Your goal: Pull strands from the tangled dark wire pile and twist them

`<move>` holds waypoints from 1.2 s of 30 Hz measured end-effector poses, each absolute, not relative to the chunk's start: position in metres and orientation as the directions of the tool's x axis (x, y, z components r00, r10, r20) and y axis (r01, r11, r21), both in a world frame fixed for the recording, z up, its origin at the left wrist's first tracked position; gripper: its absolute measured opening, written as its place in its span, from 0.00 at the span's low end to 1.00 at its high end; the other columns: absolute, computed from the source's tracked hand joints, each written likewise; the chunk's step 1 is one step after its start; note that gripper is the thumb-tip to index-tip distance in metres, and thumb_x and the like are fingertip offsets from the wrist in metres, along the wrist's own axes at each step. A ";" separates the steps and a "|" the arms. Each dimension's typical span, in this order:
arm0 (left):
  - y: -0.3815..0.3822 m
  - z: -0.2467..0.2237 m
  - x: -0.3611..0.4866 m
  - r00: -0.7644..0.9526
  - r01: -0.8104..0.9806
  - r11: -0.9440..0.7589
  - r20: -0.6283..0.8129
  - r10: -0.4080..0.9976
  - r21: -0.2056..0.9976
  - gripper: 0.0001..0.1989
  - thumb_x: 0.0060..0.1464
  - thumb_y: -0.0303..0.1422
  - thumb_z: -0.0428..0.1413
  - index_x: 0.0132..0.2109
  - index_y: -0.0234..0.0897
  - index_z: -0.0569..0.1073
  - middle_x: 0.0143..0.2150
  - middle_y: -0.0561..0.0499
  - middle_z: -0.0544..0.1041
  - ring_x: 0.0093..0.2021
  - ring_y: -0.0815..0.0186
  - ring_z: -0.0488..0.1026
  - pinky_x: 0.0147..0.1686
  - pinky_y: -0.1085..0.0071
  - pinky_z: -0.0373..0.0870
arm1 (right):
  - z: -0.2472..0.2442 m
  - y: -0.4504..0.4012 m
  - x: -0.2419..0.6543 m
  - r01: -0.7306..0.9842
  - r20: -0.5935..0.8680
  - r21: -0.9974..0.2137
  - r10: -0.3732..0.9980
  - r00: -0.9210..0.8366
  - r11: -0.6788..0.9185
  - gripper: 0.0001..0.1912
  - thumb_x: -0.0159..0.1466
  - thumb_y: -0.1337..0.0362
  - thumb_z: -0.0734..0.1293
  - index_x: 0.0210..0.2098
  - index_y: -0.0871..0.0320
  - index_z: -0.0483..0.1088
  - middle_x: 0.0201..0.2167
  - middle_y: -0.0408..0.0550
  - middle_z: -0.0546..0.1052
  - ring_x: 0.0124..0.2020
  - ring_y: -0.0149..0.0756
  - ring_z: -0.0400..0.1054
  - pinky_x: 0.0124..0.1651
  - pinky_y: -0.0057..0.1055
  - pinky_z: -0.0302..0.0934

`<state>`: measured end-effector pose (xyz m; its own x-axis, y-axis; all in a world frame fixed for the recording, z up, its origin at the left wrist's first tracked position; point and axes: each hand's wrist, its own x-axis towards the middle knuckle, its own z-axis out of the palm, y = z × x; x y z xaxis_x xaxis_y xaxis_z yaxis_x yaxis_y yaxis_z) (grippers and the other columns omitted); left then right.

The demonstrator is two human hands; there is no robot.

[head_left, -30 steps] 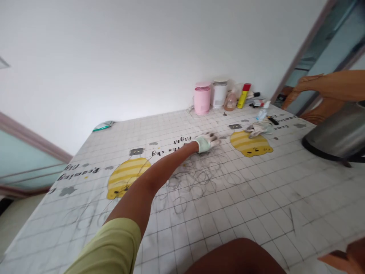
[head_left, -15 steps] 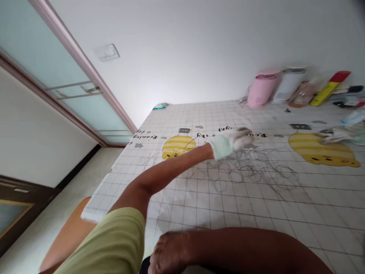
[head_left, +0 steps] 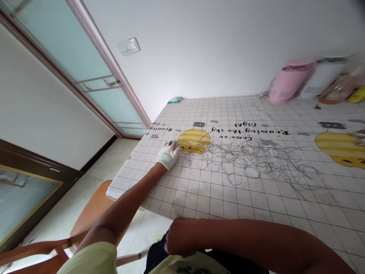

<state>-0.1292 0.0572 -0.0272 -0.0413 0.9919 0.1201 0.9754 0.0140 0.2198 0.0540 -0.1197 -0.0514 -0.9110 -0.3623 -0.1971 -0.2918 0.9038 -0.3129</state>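
My left hand point(head_left: 167, 155), in a white glove with a pale green cuff, rests on the grid-patterned tablecloth point(head_left: 205, 194). Its fingers lie flat with the thumb apart, beside a printed yellow bear point(head_left: 194, 139). Right of it spreads a loose tangle of thin dark looped strands point(head_left: 252, 161); their left end comes close to the thumb. My right hand point(head_left: 180, 236) is bare and curled closed at the table's near edge. Its fingertips are turned under, so anything inside is hidden.
Along the wall stand a pink cylinder point(head_left: 292, 82), a white cylinder point(head_left: 322, 78) and a clear bottle point(head_left: 338, 89). A small green-and-white packet point(head_left: 175, 99) lies at the far left corner. Part of a glove point(head_left: 359, 139) shows at the right. A wooden chair point(head_left: 88, 211) stands left.
My left hand has moved left across the cloth, from above the strands to their left end. The view has swung left. My right hand stays closed by the table edge.
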 end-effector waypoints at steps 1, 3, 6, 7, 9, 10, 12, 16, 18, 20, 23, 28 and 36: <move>0.065 -0.030 -0.110 -0.037 0.971 0.006 0.125 0.991 0.241 0.25 0.71 0.47 0.44 0.62 0.39 0.74 0.63 0.37 0.75 0.65 0.46 0.67 0.62 0.53 0.67 | -0.050 -0.120 0.054 -0.287 -0.203 -0.311 -0.359 -0.911 0.906 0.06 0.62 0.69 0.72 0.30 0.55 0.72 0.34 0.46 0.82 0.31 0.38 0.73 0.24 0.33 0.53; 0.080 -0.033 -0.069 -0.002 0.963 -0.029 0.117 0.993 0.267 0.31 0.70 0.52 0.42 0.65 0.36 0.72 0.65 0.35 0.72 0.67 0.44 0.66 0.62 0.51 0.66 | -0.047 -0.120 0.055 -0.278 -0.223 -0.311 -0.354 -0.908 0.909 0.06 0.63 0.69 0.71 0.30 0.55 0.71 0.34 0.46 0.81 0.31 0.37 0.72 0.24 0.33 0.53; 0.095 -0.035 -0.009 0.066 0.955 -0.096 0.118 0.991 0.279 0.37 0.69 0.57 0.41 0.70 0.36 0.67 0.70 0.35 0.68 0.70 0.43 0.62 0.67 0.49 0.60 | -0.049 -0.121 0.055 -0.274 -0.239 -0.326 -0.359 -0.902 0.905 0.08 0.65 0.70 0.69 0.29 0.55 0.71 0.33 0.46 0.80 0.31 0.37 0.71 0.24 0.33 0.52; 0.098 -0.036 0.010 0.080 0.955 -0.109 0.114 0.990 0.277 0.38 0.69 0.58 0.41 0.71 0.37 0.66 0.72 0.37 0.66 0.72 0.44 0.60 0.69 0.49 0.58 | -0.051 -0.121 0.055 -0.272 -0.223 -0.331 -0.355 -0.908 0.904 0.09 0.66 0.69 0.68 0.29 0.55 0.71 0.32 0.46 0.80 0.31 0.37 0.71 0.25 0.33 0.53; 0.101 -0.037 0.044 0.126 0.950 -0.150 0.102 0.987 0.273 0.41 0.67 0.61 0.40 0.71 0.36 0.67 0.73 0.37 0.66 0.72 0.45 0.59 0.69 0.50 0.58 | -0.057 -0.120 0.056 -0.271 -0.159 -0.331 -0.337 -0.928 0.904 0.10 0.67 0.67 0.67 0.29 0.55 0.70 0.32 0.45 0.80 0.30 0.37 0.71 0.26 0.34 0.53; 0.102 -0.037 0.059 0.141 0.947 -0.170 0.122 0.982 0.273 0.42 0.67 0.62 0.39 0.71 0.37 0.67 0.72 0.37 0.66 0.72 0.45 0.59 0.69 0.50 0.58 | -0.061 -0.120 0.057 -0.280 -0.117 -0.323 -0.331 -0.936 0.904 0.10 0.68 0.67 0.67 0.28 0.55 0.69 0.32 0.45 0.79 0.30 0.36 0.70 0.26 0.34 0.53; 0.102 -0.037 0.087 0.177 0.937 -0.215 0.158 0.972 0.276 0.41 0.66 0.62 0.40 0.70 0.37 0.68 0.70 0.38 0.68 0.70 0.46 0.61 0.68 0.51 0.59 | -0.067 -0.121 0.059 -0.305 -0.042 -0.284 -0.330 -0.943 0.909 0.11 0.67 0.67 0.67 0.27 0.55 0.67 0.30 0.45 0.79 0.30 0.36 0.70 0.26 0.34 0.53; 0.101 -0.035 0.134 0.210 0.922 -0.242 0.135 0.968 0.302 0.42 0.65 0.63 0.41 0.68 0.37 0.70 0.72 0.37 0.67 0.71 0.44 0.60 0.68 0.50 0.59 | -0.071 -0.121 0.059 -0.332 -0.007 -0.222 -0.342 -0.940 0.917 0.16 0.67 0.66 0.68 0.25 0.55 0.62 0.29 0.44 0.78 0.30 0.35 0.70 0.25 0.33 0.52; 0.102 -0.035 0.152 0.218 0.914 -0.247 0.126 0.968 0.320 0.41 0.64 0.64 0.42 0.67 0.37 0.71 0.71 0.36 0.67 0.71 0.44 0.59 0.69 0.49 0.58 | -0.069 -0.121 0.058 -0.344 -0.019 -0.233 -0.358 -0.934 0.910 0.18 0.67 0.66 0.69 0.24 0.55 0.59 0.28 0.43 0.78 0.29 0.34 0.69 0.25 0.33 0.52; 0.103 -0.032 0.163 0.231 0.903 -0.258 0.119 0.966 0.343 0.41 0.64 0.64 0.43 0.67 0.37 0.71 0.71 0.36 0.68 0.71 0.44 0.59 0.69 0.48 0.57 | -0.068 -0.120 0.057 -0.356 -0.006 -0.234 -0.367 -0.930 0.905 0.20 0.67 0.67 0.69 0.23 0.55 0.57 0.28 0.43 0.78 0.30 0.34 0.69 0.26 0.33 0.52; 0.105 -0.025 0.161 0.246 0.877 -0.269 0.108 0.963 0.398 0.40 0.65 0.62 0.44 0.70 0.38 0.69 0.71 0.37 0.68 0.72 0.45 0.60 0.69 0.48 0.59 | -0.070 -0.118 0.058 -0.357 0.013 -0.243 -0.365 -0.931 0.902 0.19 0.67 0.68 0.68 0.24 0.55 0.58 0.30 0.43 0.79 0.31 0.34 0.70 0.26 0.33 0.52; 0.119 -0.009 0.099 0.125 0.844 -0.145 0.073 0.989 0.516 0.29 0.68 0.52 0.49 0.65 0.39 0.74 0.70 0.40 0.70 0.65 0.49 0.70 0.61 0.59 0.68 | -0.070 -0.118 0.061 -0.336 0.016 -0.288 -0.346 -0.938 0.897 0.14 0.67 0.66 0.68 0.26 0.54 0.63 0.31 0.45 0.80 0.32 0.37 0.71 0.27 0.34 0.52; 0.135 -0.024 -0.030 -0.144 0.842 0.092 0.056 0.988 0.532 0.20 0.67 0.39 0.49 0.56 0.35 0.78 0.61 0.38 0.77 0.58 0.52 0.74 0.55 0.62 0.70 | -0.058 -0.120 0.057 -0.289 -0.213 -0.305 -0.360 -0.908 0.908 0.06 0.68 0.66 0.67 0.33 0.55 0.71 0.35 0.49 0.80 0.32 0.38 0.71 0.23 0.34 0.50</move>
<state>-0.0303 0.1349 -0.0235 -0.1436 0.9881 0.0556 0.8418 0.0924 0.5319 0.0570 -0.1201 -0.0581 -0.9082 -0.3603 -0.2131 -0.2885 0.9077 -0.3048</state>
